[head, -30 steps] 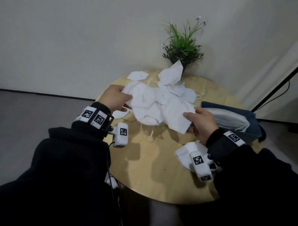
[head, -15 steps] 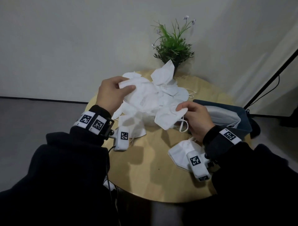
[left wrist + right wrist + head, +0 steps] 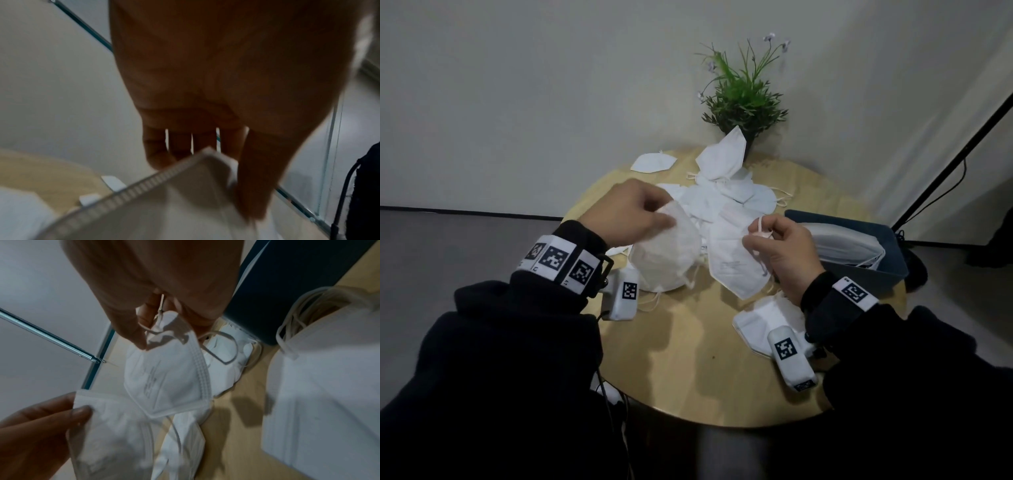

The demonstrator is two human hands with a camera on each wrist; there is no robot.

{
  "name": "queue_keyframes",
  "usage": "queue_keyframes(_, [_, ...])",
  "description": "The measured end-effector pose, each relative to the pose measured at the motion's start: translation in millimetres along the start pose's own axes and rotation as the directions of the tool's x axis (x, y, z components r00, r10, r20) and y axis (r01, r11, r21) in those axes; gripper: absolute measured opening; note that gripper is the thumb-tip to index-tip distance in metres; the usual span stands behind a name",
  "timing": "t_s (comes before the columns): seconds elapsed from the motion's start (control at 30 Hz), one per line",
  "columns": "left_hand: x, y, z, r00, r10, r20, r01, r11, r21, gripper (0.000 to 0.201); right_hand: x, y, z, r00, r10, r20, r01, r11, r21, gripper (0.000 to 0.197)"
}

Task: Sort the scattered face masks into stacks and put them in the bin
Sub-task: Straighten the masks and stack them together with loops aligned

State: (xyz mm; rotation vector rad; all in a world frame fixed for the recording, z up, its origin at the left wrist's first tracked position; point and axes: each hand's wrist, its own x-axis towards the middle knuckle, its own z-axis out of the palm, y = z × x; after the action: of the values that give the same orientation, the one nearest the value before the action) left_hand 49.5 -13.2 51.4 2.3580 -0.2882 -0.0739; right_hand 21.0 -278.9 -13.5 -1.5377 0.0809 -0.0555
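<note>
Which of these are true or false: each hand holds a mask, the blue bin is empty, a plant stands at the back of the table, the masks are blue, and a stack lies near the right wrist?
1. Each hand holds a mask. True: the left hand pinches one mask, the right hand another mask.
2. The bin is empty. False: it already holds stacked masks.
3. A plant stands at the back of the table. True.
4. The masks are blue. False: they are white.
5. A small stack lies near the right wrist. True.

White masks (image 3: 666,253); dark blue bin (image 3: 887,274); pale wood table (image 3: 688,359).
</note>
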Motion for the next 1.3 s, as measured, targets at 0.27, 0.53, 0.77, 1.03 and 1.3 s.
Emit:
queue_keyframes(0.27, [0,6,41,0.994,-0.108,-0.001,0.107,0.988,0.107,0.013,-5,-2,7,0.990,-0.041,0.132,0.035,0.998,0.046,0.036])
queue_keyframes(0.53, [-1,8,42,0.990,-0.137,-0.018,0.127,0.953,-0.274,0.021,-7,-4,8,0.988,-0.026,0.155,0.012,0.996,0.091,0.034])
queue_keyframes(0.77, [-6,26,70,0.997,0.037,-0.061,-0.056,0.936,-0.346,0.021,-8,-2,12,0.992,0.002,0.127,-0.015,0.994,0.106,0.036])
queue_keyframes(1.03, [3,-1,44,0.996,-0.009,-0.087,-0.013,0.968,-0.249,0.024,0,-4,0,0.984,0.164,0.064,-0.172,0.974,0.146,0.040])
queue_keyframes(1.3, [5,-14,24,0.999,0.016,0.044,0.006,0.890,-0.455,0.029,-4,-12,-3,0.971,0.189,0.149,-0.188,0.982,-0.015,0.028])
